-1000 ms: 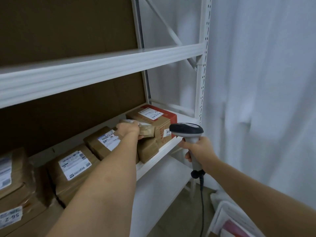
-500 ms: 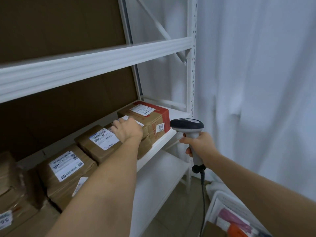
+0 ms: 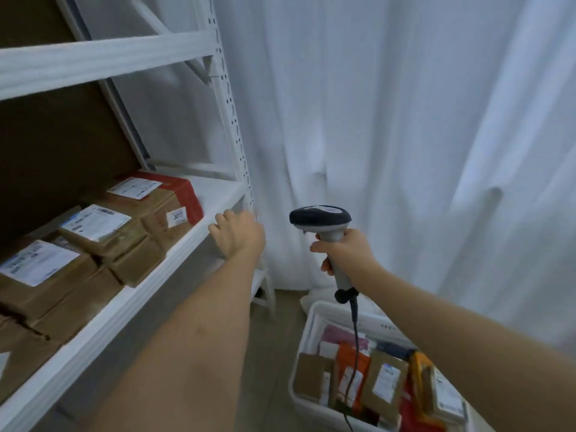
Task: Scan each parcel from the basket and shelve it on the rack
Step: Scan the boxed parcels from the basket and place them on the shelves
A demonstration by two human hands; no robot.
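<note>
Head view: the left hand [image 3: 238, 233] hangs empty with relaxed fingers just off the rack [image 3: 103, 319] shelf's front edge. Left of it, brown parcels [image 3: 103, 232] lie in a row on that shelf. The right hand [image 3: 349, 254] grips a barcode scanner [image 3: 321, 219]; below it, the white basket [image 3: 307, 335] holds more packages.

White pleated curtain [image 3: 389, 120] covers the far side; the floor [image 3: 274, 338] below looks like grey-brown planks, though blurred.

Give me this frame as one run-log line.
phase: between parcels | left hand: empty, off shelf edge | right hand: grips scanner | basket: parcels remain | rack: boxes shelved
</note>
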